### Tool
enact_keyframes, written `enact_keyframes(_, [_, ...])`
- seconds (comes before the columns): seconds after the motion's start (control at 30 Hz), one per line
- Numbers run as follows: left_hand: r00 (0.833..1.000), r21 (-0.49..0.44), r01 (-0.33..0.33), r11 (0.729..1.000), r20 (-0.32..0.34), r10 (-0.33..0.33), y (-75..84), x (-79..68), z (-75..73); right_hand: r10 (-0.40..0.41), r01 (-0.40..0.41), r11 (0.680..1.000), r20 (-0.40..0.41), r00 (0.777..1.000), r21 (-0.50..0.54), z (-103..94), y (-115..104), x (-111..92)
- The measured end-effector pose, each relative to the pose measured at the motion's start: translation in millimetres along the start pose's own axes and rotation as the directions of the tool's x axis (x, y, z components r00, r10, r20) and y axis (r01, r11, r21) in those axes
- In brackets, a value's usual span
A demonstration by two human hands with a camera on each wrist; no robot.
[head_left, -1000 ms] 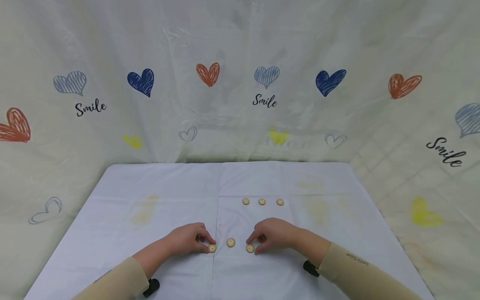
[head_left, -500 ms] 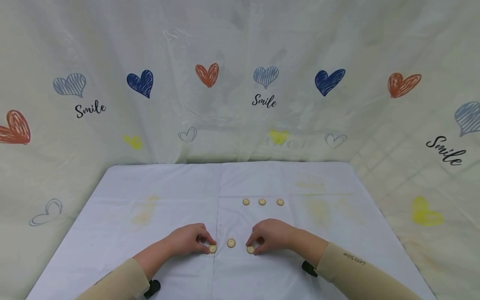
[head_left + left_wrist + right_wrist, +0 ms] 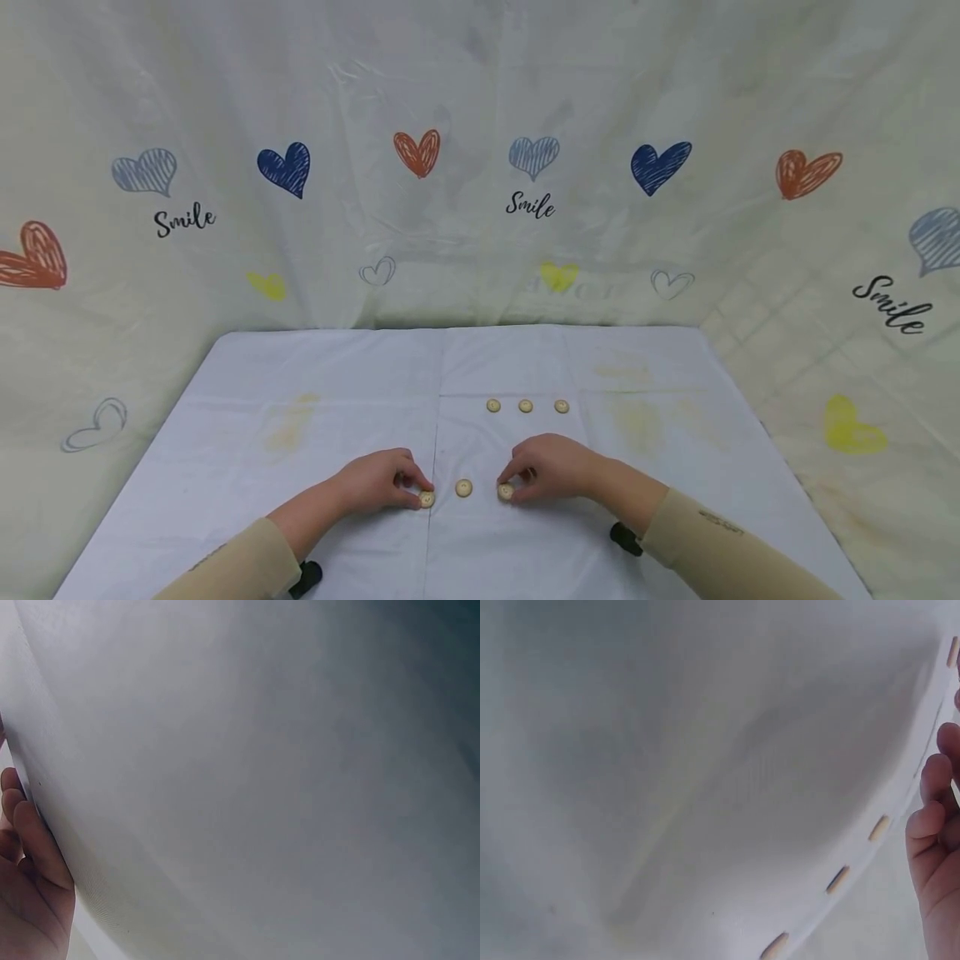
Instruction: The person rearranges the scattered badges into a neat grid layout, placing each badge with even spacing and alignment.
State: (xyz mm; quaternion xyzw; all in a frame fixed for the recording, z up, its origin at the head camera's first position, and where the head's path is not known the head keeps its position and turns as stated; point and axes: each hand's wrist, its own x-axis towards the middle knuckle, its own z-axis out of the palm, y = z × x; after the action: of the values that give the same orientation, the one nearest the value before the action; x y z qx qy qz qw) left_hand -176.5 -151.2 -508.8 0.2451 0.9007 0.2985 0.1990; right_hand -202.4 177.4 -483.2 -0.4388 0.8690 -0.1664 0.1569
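Note:
Round light-wood buttons lie on a white cloth in the head view. My left hand pinches the left button of the near row between thumb and index finger. The middle button lies untouched between the hands. On the right, my right hand pinches another button, its thumb and finger at the edges. In the left wrist view the curled left hand shows at the left edge, its button hidden. The right wrist view catches the right hand at its right edge.
Three more buttons form a far row: one at left, one in the middle and one at right. The white cloth has yellowish stains. Behind the table hangs a curtain printed with hearts.
The right hand has shifted slightly right and away from the body, with its button moving along. The left hand and the middle button stay in place.

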Motion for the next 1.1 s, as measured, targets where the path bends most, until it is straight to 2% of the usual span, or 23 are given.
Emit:
enact_keyframes(0.13, [1.000,0.004,0.005,1.000,-0.002,-0.005,0.0,-0.6,-0.1,-0.002,0.002,1.000,-0.027,1.000,-0.014,-4.4,4,-3])
enact_keyframes(0.33, [1.000,0.011,-0.002,1.000,-0.005,0.002,-1.5,-1.9,0.0,0.072,-0.071,0.997,-0.021,0.997,0.018,-9.2,14,-10])
enact_keyframes(0.47, [1.000,0.011,-0.006,1.000,-0.006,0.006,-1.4,-2.6,0.0,0.115,-0.114,0.993,-0.048,0.992,0.006,-12.6,24,-17])
enact_keyframes(0.7, [1.000,0.015,-0.005,1.000,-0.003,0.005,-0.8,-1.4,0.7,0.197,-0.198,0.980,-0.131,0.972,0.004,-23.8,49,-40])
enact_keyframes(0.93, [1.000,0.022,-0.005,1.000,-0.006,0.006,-1.5,-1.2,1.1,0.221,-0.217,0.975,-0.225,0.949,0.044,-34.9,72,-67])
enact_keyframes(1.1, [1.000,0.020,-0.008,1.000,-0.004,0.009,-2.2,-0.4,1.4,0.240,-0.234,0.971,-0.244,0.940,0.054,-36.6,82,-72])
